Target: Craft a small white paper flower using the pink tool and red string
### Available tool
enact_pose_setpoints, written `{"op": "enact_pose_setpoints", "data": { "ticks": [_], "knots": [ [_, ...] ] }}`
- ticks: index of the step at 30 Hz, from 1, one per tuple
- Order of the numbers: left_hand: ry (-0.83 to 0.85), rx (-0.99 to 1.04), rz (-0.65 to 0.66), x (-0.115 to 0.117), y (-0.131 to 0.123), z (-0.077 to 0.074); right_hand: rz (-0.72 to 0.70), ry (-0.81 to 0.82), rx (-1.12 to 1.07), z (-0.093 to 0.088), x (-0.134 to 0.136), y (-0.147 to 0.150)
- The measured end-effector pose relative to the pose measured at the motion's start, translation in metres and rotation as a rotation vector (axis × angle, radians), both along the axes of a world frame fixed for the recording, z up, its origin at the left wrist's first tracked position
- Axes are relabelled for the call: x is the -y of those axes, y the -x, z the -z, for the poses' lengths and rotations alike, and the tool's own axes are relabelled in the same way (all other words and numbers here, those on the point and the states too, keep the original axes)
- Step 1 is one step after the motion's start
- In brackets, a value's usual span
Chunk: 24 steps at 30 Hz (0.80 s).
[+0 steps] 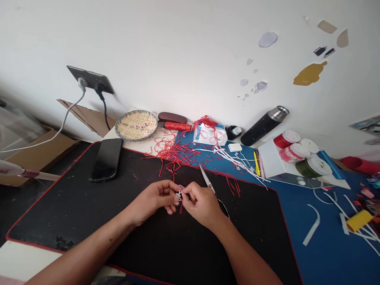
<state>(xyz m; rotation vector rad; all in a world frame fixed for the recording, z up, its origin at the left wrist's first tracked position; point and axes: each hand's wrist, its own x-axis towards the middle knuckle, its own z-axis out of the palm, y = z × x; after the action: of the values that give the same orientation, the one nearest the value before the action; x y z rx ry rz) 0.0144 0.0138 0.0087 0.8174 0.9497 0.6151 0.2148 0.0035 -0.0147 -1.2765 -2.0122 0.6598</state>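
Above the middle of the black mat [142, 245], my left hand [158, 198] is closed on a small knotted white cord [177, 195]. My right hand [202, 202] meets it there, thumb and forefinger pinching the cord's other side. A short red thread [181, 206] hangs below the knot, and a bit of purple [181, 186] shows behind the fingers. The fingertips hide part of the knot. Scissors [209, 185] lie partly beneath and behind my right hand, blades pointing away from me.
Loose red cord pieces [178, 154] and white cords [237, 160] lie beyond the hands. A phone [107, 160] rests on the mat's left. Behind stand a woven basket [136, 126], a red thread spool [178, 126] and a black flask [261, 126]; paint jars [311, 165] are at right.
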Motion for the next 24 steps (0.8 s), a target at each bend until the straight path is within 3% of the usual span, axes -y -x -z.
{"op": "enact_pose_setpoints", "data": {
  "ticks": [5,14,24],
  "knots": [
    [-0.048,0.047,-0.065,0.0039,-0.0055,0.0005,0.047,0.038,-0.065,-0.0012,0.0001,0.0037],
    [-0.056,0.02,-0.072,0.0014,-0.0033,-0.0007,-0.016,0.116,-0.12,-0.0023,-0.0024,-0.0026],
    [-0.074,0.049,-0.084,0.004,-0.0076,0.0047,0.057,-0.01,-0.025,-0.001,0.0001,0.004]
  ]
}}
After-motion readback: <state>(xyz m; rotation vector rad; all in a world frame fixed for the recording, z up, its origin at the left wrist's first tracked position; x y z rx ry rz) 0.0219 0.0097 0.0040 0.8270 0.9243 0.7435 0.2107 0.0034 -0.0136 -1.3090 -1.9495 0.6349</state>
